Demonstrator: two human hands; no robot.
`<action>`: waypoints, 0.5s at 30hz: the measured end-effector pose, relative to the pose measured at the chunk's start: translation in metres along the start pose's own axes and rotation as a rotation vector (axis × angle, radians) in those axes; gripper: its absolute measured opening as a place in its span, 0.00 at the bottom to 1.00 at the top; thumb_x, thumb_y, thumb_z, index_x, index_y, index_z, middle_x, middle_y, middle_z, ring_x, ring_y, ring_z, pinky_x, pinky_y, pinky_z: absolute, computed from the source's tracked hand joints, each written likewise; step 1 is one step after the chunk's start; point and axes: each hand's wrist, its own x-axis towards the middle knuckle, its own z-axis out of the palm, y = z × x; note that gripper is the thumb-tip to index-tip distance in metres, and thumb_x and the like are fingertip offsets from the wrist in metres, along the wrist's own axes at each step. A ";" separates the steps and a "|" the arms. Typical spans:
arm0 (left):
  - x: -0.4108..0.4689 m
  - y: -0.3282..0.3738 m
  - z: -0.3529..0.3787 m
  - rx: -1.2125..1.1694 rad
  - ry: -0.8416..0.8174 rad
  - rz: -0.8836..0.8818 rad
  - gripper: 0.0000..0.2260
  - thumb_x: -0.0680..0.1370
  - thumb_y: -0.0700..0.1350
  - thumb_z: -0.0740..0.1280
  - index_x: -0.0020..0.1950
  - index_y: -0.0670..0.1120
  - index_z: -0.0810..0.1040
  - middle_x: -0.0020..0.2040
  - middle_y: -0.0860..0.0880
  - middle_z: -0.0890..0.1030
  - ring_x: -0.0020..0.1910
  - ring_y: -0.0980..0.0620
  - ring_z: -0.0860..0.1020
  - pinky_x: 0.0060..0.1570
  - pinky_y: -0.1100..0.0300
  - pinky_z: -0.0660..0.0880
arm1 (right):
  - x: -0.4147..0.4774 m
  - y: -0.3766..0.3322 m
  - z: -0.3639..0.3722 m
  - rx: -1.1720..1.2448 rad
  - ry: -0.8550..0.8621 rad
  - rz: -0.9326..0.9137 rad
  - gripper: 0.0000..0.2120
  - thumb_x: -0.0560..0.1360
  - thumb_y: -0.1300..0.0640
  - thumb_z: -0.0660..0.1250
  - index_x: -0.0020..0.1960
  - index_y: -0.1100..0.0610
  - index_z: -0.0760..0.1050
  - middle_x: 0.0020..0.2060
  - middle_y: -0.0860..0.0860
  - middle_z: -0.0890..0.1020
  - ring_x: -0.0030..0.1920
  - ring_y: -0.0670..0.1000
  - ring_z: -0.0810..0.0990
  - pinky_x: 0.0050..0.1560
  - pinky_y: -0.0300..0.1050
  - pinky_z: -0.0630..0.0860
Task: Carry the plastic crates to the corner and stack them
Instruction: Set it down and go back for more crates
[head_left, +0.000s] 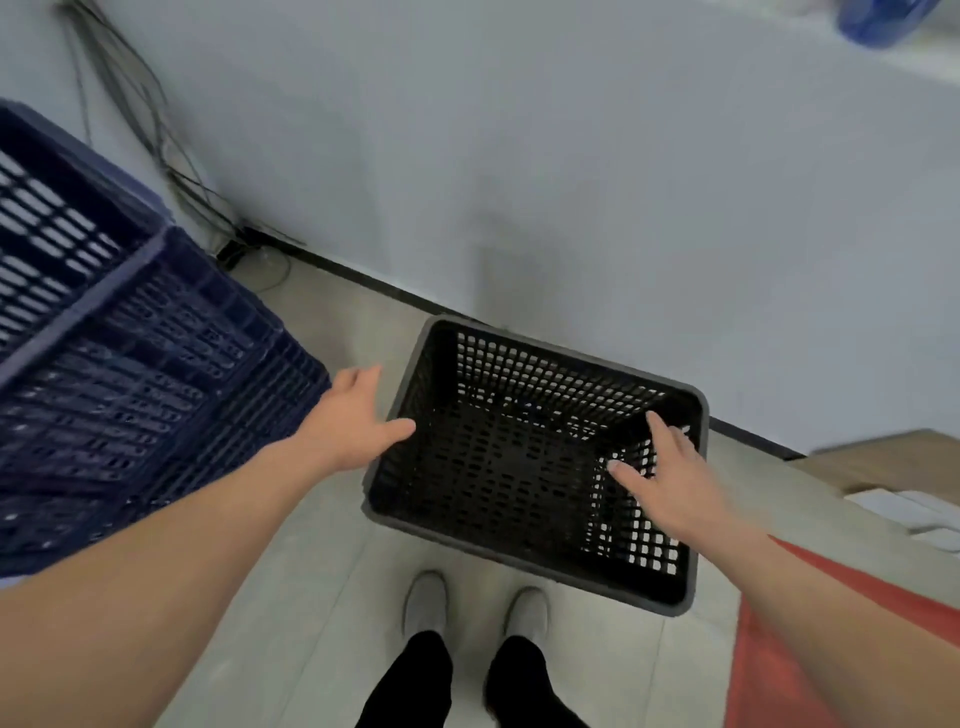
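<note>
A black perforated plastic crate (519, 551) stands upright and empty on the floor by the wall, just ahead of my feet. My left hand (350, 421) hovers at the crate's left rim with fingers spread, holding nothing. My right hand (665, 478) is over the crate's right side, fingers apart, also holding nothing. A tall stack of dark blue slatted crates (130, 364) stands at the left, in the corner by the wall.
The white wall (519, 156) with a dark baseboard runs behind the crates. Loose cables (171, 171) hang in the corner behind the blue stack. A wooden surface with white papers (893, 467) sits at the right. Pale tiled floor lies around my feet.
</note>
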 end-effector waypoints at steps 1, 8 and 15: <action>-0.013 -0.001 -0.011 0.015 0.030 0.033 0.42 0.78 0.59 0.69 0.83 0.47 0.51 0.81 0.42 0.53 0.78 0.40 0.61 0.75 0.47 0.63 | -0.007 -0.010 -0.007 -0.028 0.008 -0.059 0.51 0.70 0.23 0.54 0.85 0.46 0.48 0.83 0.56 0.57 0.82 0.59 0.57 0.78 0.64 0.61; -0.104 -0.019 -0.068 -0.026 0.219 0.074 0.41 0.77 0.61 0.70 0.83 0.53 0.53 0.82 0.48 0.53 0.79 0.43 0.59 0.75 0.49 0.62 | -0.035 -0.075 -0.049 -0.072 0.075 -0.338 0.45 0.75 0.24 0.54 0.84 0.48 0.53 0.83 0.53 0.60 0.82 0.55 0.58 0.78 0.62 0.61; -0.197 -0.035 -0.084 -0.082 0.415 -0.063 0.41 0.76 0.65 0.69 0.83 0.57 0.51 0.82 0.52 0.51 0.79 0.45 0.58 0.74 0.48 0.64 | -0.052 -0.136 -0.078 -0.110 0.076 -0.623 0.41 0.78 0.30 0.58 0.85 0.46 0.51 0.84 0.52 0.57 0.83 0.55 0.56 0.79 0.62 0.58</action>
